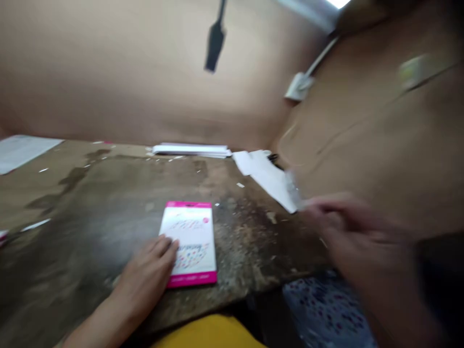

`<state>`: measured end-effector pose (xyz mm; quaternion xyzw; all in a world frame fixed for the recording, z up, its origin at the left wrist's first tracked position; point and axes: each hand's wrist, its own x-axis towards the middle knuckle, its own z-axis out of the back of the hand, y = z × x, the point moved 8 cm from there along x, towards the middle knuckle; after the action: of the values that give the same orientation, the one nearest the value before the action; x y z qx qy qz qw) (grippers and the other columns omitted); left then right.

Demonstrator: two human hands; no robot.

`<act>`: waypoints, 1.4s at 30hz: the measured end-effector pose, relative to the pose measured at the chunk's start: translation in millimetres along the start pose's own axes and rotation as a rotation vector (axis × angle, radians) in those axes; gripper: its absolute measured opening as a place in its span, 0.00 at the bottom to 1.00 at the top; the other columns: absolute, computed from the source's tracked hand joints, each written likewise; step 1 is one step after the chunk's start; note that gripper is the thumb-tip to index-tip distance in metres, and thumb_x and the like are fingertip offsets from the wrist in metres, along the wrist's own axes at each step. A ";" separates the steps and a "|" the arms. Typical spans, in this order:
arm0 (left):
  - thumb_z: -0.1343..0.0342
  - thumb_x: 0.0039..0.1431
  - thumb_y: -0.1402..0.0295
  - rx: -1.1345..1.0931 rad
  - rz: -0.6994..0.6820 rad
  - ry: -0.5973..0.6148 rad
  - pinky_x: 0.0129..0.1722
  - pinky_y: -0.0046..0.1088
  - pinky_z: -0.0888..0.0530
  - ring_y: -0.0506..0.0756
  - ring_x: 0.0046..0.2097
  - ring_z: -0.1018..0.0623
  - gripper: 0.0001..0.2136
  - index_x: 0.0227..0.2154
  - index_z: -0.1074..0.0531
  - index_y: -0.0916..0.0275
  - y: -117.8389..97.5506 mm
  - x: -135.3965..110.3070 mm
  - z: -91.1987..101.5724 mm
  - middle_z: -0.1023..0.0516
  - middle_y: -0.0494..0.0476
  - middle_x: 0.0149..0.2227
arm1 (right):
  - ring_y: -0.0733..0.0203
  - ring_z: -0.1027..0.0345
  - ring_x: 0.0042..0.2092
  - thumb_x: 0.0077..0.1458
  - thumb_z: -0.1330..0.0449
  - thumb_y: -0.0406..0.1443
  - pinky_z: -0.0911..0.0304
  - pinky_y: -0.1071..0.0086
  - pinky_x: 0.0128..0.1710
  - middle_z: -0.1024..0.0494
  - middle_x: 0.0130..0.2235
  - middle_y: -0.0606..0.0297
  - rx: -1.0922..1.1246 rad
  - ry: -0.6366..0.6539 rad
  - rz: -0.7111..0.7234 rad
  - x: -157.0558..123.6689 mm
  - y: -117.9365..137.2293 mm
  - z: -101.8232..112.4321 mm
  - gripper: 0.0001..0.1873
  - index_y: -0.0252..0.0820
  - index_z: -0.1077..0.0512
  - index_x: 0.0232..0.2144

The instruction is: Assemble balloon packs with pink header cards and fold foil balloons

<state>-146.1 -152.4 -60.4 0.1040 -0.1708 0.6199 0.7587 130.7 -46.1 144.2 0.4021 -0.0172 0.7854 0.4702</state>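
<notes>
A white card pack (192, 239) with pink bands at top and bottom and small multicoloured printed marks lies flat on the worn dark tabletop. My left hand (150, 266) grips its left edge, thumb over the printed face and fingers bent. Off to the right, my right hand (348, 227) is raised and smeared by motion. Its thumb and fingers pinch a small see-through piece (293, 191), too blurred to name exactly. Below that hand, a clear plastic bag (326, 309) with many small dark red and blue bits sits beneath the table edge.
Long white strips (192, 150) lie along the back wall, beside white paper pieces (266, 176) in the corner. A white sheet (25, 151) is at far left. Paper scraps dot the table. A black plug (215, 46) hangs above; a white socket (299, 87) is on the wall.
</notes>
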 end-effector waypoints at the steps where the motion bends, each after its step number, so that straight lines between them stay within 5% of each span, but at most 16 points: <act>1: 0.55 0.62 0.73 0.048 0.009 0.052 0.46 0.39 0.28 0.62 0.47 0.25 0.15 0.46 0.27 0.66 0.1 -0.9 -3.6 0.24 0.65 0.45 | 0.59 0.32 0.31 0.54 0.39 0.38 0.39 0.68 0.32 0.24 0.30 0.66 0.211 0.214 -0.005 -14.0 16.5 -51.7 0.04 0.45 0.26 0.31; 3: 0.54 0.62 0.72 0.079 0.029 0.101 0.46 0.41 0.28 0.62 0.47 0.25 0.14 0.47 0.28 0.67 -0.2 3.9 -6.9 0.24 0.65 0.46 | 0.60 0.32 0.32 0.56 0.42 0.36 0.39 0.70 0.32 0.24 0.30 0.67 0.481 0.505 -0.072 -41.3 41.8 -134.9 0.06 0.44 0.26 0.29; 6: 0.54 0.62 0.70 0.043 0.026 0.120 0.48 0.43 0.29 0.62 0.49 0.25 0.14 0.48 0.29 0.66 -3.4 9.1 -5.1 0.25 0.65 0.48 | 0.61 0.33 0.32 0.54 0.41 0.36 0.40 0.70 0.33 0.25 0.29 0.66 0.739 0.666 -0.183 -56.2 56.7 -204.9 0.05 0.41 0.27 0.28; 11: 0.54 0.62 0.70 -0.035 0.049 0.125 0.50 0.44 0.29 0.61 0.51 0.26 0.15 0.50 0.31 0.66 -1.6 1.8 -3.6 0.26 0.64 0.50 | 0.69 0.41 0.22 0.45 0.35 0.44 0.43 0.74 0.23 0.33 0.22 0.72 1.270 0.873 -0.538 -62.2 70.0 -245.1 0.14 0.41 0.32 0.25; 14: 0.53 0.62 0.71 -0.069 0.080 0.131 0.52 0.44 0.30 0.60 0.49 0.25 0.14 0.49 0.31 0.66 0.5 0.4 -5.3 0.25 0.63 0.47 | 0.70 0.42 0.20 0.41 0.35 0.47 0.44 0.75 0.20 0.34 0.21 0.73 1.180 1.040 -0.659 -80.0 74.7 -261.9 0.17 0.41 0.34 0.25; 21: 0.54 0.62 0.71 -0.028 0.039 0.081 0.51 0.43 0.29 0.62 0.53 0.28 0.16 0.50 0.31 0.67 -1.8 -0.7 -4.5 0.27 0.64 0.51 | 0.70 0.46 0.16 0.45 0.40 0.40 0.49 0.76 0.15 0.37 0.14 0.74 0.774 1.012 -0.609 -93.0 50.0 -272.2 0.10 0.40 0.34 0.22; 27: 0.54 0.62 0.70 0.000 0.015 0.076 0.51 0.43 0.28 0.62 0.53 0.28 0.16 0.50 0.30 0.68 -1.8 -1.7 -4.2 0.27 0.66 0.52 | 0.66 0.39 0.20 0.48 0.42 0.36 0.45 0.74 0.19 0.28 0.20 0.68 0.525 0.937 -0.474 -88.1 38.9 -268.5 0.06 0.39 0.30 0.24; 42: 0.57 0.62 0.73 0.010 0.002 0.059 0.46 0.39 0.25 0.62 0.50 0.25 0.15 0.48 0.31 0.71 -3.4 1.1 -0.2 0.29 0.73 0.52 | 0.62 0.36 0.26 0.47 0.38 0.37 0.47 0.72 0.25 0.27 0.24 0.67 0.109 0.821 -0.217 -76.8 48.4 -260.1 0.06 0.42 0.30 0.22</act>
<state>-142.5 -152.0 -60.0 0.0895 -0.1451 0.6243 0.7623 -47.8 -23.4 -64.4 0.0795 0.2553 0.8260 0.4961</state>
